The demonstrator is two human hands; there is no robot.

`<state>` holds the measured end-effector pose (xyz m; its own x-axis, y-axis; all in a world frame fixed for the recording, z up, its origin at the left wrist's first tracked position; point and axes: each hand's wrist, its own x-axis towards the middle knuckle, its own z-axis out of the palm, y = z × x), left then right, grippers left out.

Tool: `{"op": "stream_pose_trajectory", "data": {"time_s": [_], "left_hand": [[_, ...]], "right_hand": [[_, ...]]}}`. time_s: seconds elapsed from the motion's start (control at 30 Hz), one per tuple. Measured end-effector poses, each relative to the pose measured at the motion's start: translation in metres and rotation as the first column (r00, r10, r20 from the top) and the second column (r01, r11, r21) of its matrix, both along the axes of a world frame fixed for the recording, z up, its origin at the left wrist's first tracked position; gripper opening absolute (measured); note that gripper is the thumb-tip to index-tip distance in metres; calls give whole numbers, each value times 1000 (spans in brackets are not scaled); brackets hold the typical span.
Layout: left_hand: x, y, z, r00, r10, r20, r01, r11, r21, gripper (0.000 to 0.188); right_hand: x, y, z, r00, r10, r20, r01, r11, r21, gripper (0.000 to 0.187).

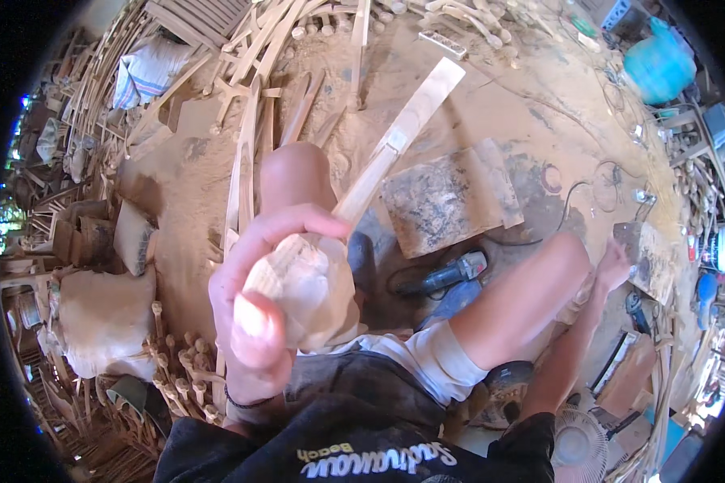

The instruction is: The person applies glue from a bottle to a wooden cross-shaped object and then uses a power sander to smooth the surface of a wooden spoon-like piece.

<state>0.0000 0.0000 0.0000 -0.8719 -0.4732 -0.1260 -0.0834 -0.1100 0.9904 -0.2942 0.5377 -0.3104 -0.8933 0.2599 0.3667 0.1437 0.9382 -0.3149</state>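
Note:
My left hand [254,306] is closed around a long, pale wooden piece [310,294], just in front of me. Its rounded, faceted knob end faces me, with thumb and fingers wrapped round the side. From behind the knob, its narrow shaft [403,133] slants up and away to the right, ending flat. My right hand [614,270] is stretched far out to the right, beside a worn wooden block [646,262]; its fingers are small and blurred, and I cannot tell whether it touches the block.
An angle grinder [451,274] lies on the floor between my legs, near a stained flat board [455,197]. A dark power tool [636,312] and a fan [580,447] are at the right. Wooden sticks [254,48] pile up ahead; knobbed pieces [185,366] stand at the left.

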Motion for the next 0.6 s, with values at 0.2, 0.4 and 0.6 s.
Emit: {"op": "stream_pose_trajectory", "data": {"time_s": [0.2,0.4,0.6], "left_hand": [[20,3,11,1000,11,-20,-8,990,142,108],[41,-3,22,1000,3,-31,2,987,158,107],[49,-18,13,998,-32,-62,41,987,152,100]], "right_hand": [[59,-237,229,877,401,-266,-480,762,-436,18],[120,-388,261,363,813,-455,-931,301,-205,19],[122,-418,237,169,952,-257,-975,200,99,40]]}}
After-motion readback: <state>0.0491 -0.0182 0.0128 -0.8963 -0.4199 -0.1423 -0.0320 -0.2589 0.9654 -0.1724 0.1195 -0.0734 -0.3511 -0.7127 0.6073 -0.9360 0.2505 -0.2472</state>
